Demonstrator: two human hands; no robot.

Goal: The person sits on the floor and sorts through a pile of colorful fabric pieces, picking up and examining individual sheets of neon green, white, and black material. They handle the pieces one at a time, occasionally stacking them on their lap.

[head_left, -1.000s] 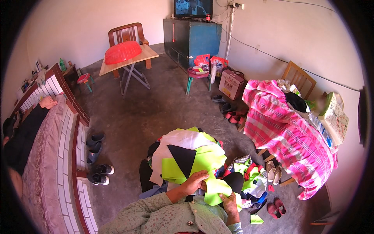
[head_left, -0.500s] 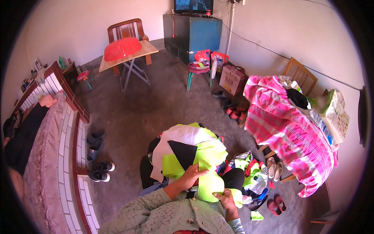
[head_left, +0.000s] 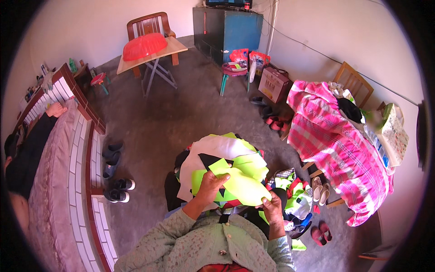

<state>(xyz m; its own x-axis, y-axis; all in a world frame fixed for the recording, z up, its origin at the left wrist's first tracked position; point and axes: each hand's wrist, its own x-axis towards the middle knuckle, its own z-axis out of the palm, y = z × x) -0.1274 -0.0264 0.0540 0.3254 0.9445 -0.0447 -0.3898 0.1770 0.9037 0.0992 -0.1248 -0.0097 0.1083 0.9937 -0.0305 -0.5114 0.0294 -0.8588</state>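
Between my two hands a bright yellow-green fabric piece [head_left: 242,185] is held up, stretched slantwise across my lap. My left hand [head_left: 211,186] pinches its left edge, thumb on top. At the lower right end, my right hand [head_left: 273,209] grips the same piece with closed fingers. Just beyond lies a large pile of cloth pieces, with a white fabric piece [head_left: 217,147] broad on top and a black fabric piece [head_left: 207,159] partly under the green one. To the right, a heap of mixed fabric scraps [head_left: 297,199] rests on the floor.
Pink plaid cloth [head_left: 333,140] drapes over furniture at the right, with red shoes [head_left: 321,233] near it. A folding table [head_left: 176,46] bears a red plastic basin [head_left: 145,46]. Dark shoes [head_left: 118,190] stand beside the bed [head_left: 52,167], where another person's arm [head_left: 34,140] shows.
Both hands have risen away from my body, lifting the yellow-green piece over the pile and turning it flatter. The whole view has tilted slightly downward.
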